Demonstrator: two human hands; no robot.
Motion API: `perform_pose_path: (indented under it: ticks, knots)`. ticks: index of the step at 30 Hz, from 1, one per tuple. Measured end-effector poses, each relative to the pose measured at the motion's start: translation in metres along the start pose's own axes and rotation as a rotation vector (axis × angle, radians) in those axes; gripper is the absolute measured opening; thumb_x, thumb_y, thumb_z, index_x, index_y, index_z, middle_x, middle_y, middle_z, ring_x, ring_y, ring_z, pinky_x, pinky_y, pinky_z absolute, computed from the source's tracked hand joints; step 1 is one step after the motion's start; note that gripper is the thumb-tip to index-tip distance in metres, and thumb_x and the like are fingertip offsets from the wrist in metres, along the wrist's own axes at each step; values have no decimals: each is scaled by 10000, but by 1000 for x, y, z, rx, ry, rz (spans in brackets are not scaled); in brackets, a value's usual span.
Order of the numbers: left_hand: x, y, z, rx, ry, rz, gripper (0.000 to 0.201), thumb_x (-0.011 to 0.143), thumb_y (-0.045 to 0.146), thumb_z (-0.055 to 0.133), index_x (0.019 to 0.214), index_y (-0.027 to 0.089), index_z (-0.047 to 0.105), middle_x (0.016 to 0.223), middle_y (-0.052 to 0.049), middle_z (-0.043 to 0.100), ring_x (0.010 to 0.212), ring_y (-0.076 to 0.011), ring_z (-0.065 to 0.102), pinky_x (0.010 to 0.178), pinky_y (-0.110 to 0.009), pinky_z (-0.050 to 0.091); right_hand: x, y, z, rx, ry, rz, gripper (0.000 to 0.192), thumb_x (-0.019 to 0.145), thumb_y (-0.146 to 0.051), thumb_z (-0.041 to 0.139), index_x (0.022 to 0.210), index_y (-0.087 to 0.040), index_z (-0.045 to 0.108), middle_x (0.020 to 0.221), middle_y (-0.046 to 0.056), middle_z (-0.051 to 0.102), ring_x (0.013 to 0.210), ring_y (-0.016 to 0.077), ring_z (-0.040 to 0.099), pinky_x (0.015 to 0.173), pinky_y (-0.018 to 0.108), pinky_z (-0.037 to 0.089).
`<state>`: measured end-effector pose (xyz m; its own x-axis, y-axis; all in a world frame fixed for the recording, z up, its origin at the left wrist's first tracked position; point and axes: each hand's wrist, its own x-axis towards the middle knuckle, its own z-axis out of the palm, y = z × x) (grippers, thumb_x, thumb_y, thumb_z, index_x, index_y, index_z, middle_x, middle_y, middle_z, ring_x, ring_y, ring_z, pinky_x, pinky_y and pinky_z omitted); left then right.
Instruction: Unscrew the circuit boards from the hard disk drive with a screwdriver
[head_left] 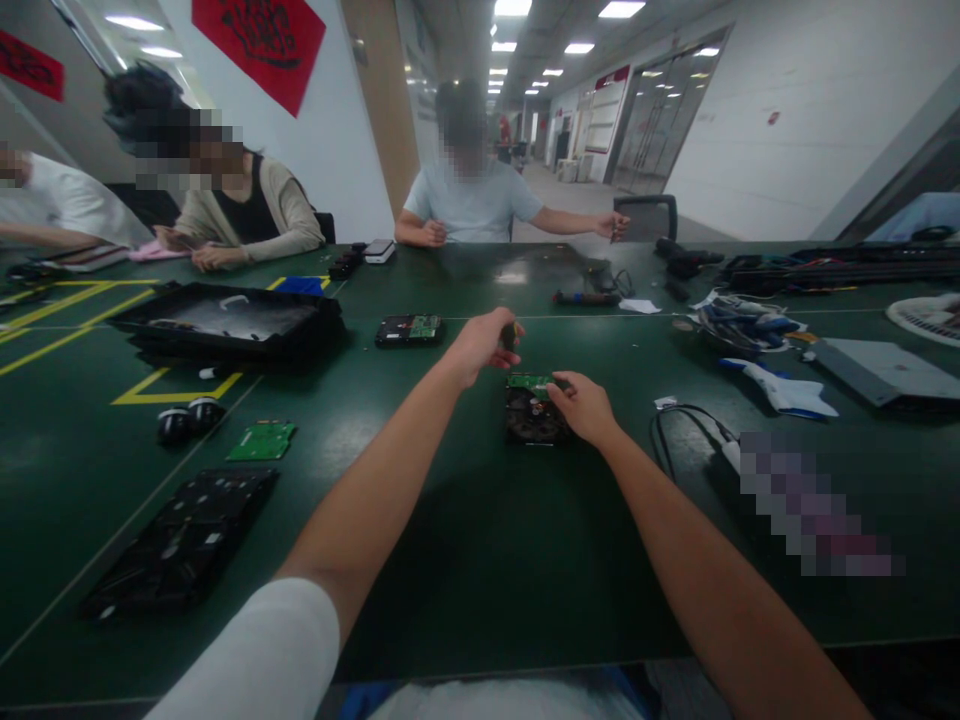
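Observation:
A hard drive (529, 424) with a green circuit board (529, 381) at its far end lies on the green table in front of me. My right hand (585, 408) grips its right side, the fingers closed at the corner by the board. Just above and left of the drive's far end is my left hand (484, 348). Its fingers are closed around a small dark object (509, 338), too unclear to name. My palm hides part of that object, and the drive's right edge is covered by my right hand.
Left of me lie a black drive-like unit (180, 540), a loose green board (262, 440) and a stack of black trays (232, 320). Another hard drive (409, 330) sits farther back. On the right are a cable (660, 440), gloves (780, 388) and a grey box (889, 370). Several people sit opposite.

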<state>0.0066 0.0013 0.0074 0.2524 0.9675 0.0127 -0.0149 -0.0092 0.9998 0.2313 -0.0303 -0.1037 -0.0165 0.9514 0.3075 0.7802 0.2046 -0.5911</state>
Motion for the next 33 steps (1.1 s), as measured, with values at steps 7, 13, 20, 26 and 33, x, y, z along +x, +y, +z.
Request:
perform_pose_path:
  ticks: [7, 13, 20, 26, 33]
  knots:
    - [1, 2, 2, -63, 4, -87, 267, 907, 436, 497, 944, 181, 566, 886, -98, 719, 569, -182, 695, 493, -266, 499, 0, 1, 1, 4, 4, -11, 415, 954, -444, 590, 1251, -176, 702, 1043, 95, 747, 798, 200, 670, 792, 350, 521]
    - [-1, 4, 0, 67, 60, -10, 312, 899, 411, 488, 856, 154, 659, 891, -94, 686, 549, -146, 661, 478, -247, 466, 0, 1, 0, -1, -2, 1, 413, 960, -446, 589, 1262, -186, 696, 1033, 88, 747, 813, 202, 675, 785, 346, 517]
    - [-4, 5, 4, -50, 25, -66, 252, 900, 416, 514, 946, 180, 588, 912, -91, 704, 537, -170, 682, 456, -258, 464, 0, 0, 0, -7, -3, 2, 416, 961, -440, 586, 1267, -179, 695, 1033, 91, 746, 816, 199, 677, 805, 341, 520]
    - [-2, 4, 4, -86, 21, -55, 228, 884, 384, 534, 910, 168, 602, 863, -86, 698, 588, -173, 708, 514, -252, 514, 0, 4, 3, 3, -8, -11, 405, 957, -440, 597, 1264, -193, 693, 1121, 96, 744, 824, 194, 680, 801, 341, 530]
    - [-4, 4, 4, -101, -101, -135, 284, 896, 421, 530, 970, 160, 614, 907, -104, 724, 607, -199, 732, 491, -262, 530, 1, 7, 5, -9, 6, -23, 405, 961, -434, 596, 1278, -200, 688, 1152, 98, 736, 841, 192, 677, 832, 342, 529]
